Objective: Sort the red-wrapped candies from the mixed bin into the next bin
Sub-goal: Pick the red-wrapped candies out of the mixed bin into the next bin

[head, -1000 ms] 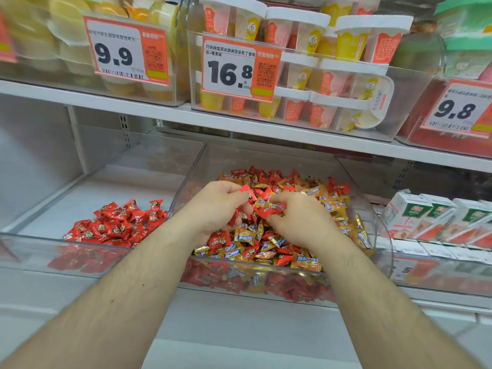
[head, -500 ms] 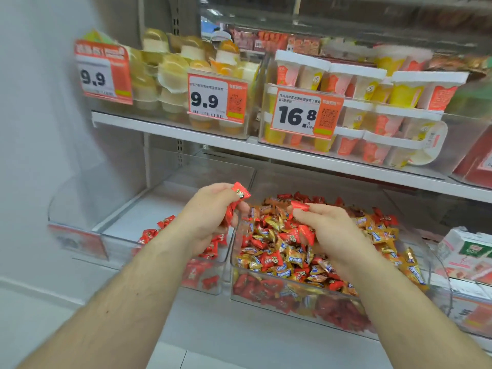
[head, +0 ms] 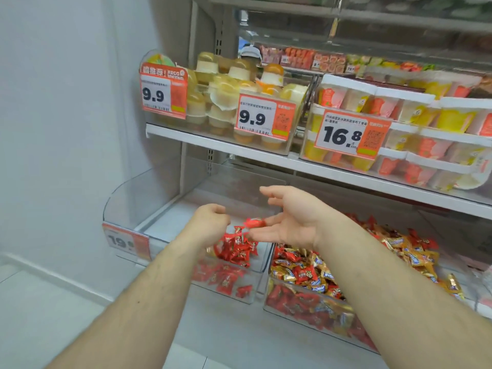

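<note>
Two clear bins stand side by side on the lower shelf. The left bin (head: 127,203) holds a small pile of red-wrapped candies (head: 237,250). The mixed bin (head: 269,294) to its right is full of red and gold candies (head: 300,272). My left hand (head: 210,225) hovers over the left bin with its fingers curled downward; its palm side is hidden. My right hand (head: 290,219) is spread wide, palm showing, above the wall between the bins. One red candy (head: 254,222) is in the air just off its fingertips, over the left bin.
An orange price tag (head: 125,241) is clipped to the left bin's front. The shelf above (head: 213,145) carries jelly cups and pudding tubs behind price cards. A white wall (head: 66,129) is at the left, and the pale floor lies below the bins.
Both hands left the mixed bin and swung left over the left bin. My right hand opened and let go of a red candy. My view turned left and pulled back.
</note>
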Action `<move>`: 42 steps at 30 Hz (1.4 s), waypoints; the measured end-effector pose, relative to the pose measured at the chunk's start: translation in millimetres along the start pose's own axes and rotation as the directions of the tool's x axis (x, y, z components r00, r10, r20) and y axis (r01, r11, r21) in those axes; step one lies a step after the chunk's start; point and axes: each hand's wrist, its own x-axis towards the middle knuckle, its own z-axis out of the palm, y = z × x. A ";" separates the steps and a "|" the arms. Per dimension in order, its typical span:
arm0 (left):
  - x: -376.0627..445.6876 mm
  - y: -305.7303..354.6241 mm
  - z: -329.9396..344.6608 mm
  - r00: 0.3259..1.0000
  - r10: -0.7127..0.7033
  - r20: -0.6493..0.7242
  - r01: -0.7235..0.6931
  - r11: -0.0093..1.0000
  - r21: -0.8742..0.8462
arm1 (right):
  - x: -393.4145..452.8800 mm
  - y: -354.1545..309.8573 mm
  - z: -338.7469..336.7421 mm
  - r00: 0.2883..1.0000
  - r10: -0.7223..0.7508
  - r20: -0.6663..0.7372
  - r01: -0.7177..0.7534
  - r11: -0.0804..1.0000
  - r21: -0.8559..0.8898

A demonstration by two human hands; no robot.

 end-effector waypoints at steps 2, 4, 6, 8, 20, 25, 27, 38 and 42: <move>0.8 -1.3 -0.8 0.999 0.024 -0.024 -0.023 0.999 0.036 | -5.3 -0.6 0.3 1.000 0.007 0.026 -0.006 1.000 -0.020; -0.6 -0.7 0.0 0.999 0.046 -0.024 -0.045 0.998 0.044 | -8.1 1.5 -3.2 0.999 -0.022 0.027 0.022 1.000 -0.012; -1.9 1.0 3.7 0.997 0.082 -0.010 -0.081 0.995 0.063 | -12.2 4.3 -11.1 0.998 -0.058 0.012 0.057 0.998 0.022; -4.5 3.8 10.9 0.992 0.129 0.008 -0.129 0.988 0.087 | -17.4 7.3 -22.4 0.996 -0.090 -0.004 0.090 0.994 0.066; 3.6 4.8 -13.2 0.988 0.144 -0.049 -0.121 0.941 0.317 | -34.3 15.6 -38.0 0.872 -0.466 -0.152 0.335 0.793 -0.509; 1.9 -9.2 -43.6 0.984 0.159 -0.079 -0.108 0.888 0.448 | 33.6 16.8 50.2 0.903 -0.385 0.192 0.282 0.193 -0.940; 0.6 -14.9 -54.0 0.983 0.166 -0.077 -0.112 0.878 0.466 | 60.4 28.5 77.2 0.946 -0.245 0.214 0.225 0.022 -0.974; 2.4 -33.6 -76.4 0.994 0.108 0.018 -0.103 0.870 0.482 | 90.1 37.1 90.4 0.950 -0.263 0.168 0.178 0.015 -0.984; 2.9 -34.2 -72.6 0.989 0.142 0.047 -0.145 0.843 0.518 | 23.8 1.6 54.1 0.802 -0.590 0.097 0.388 0.390 -0.835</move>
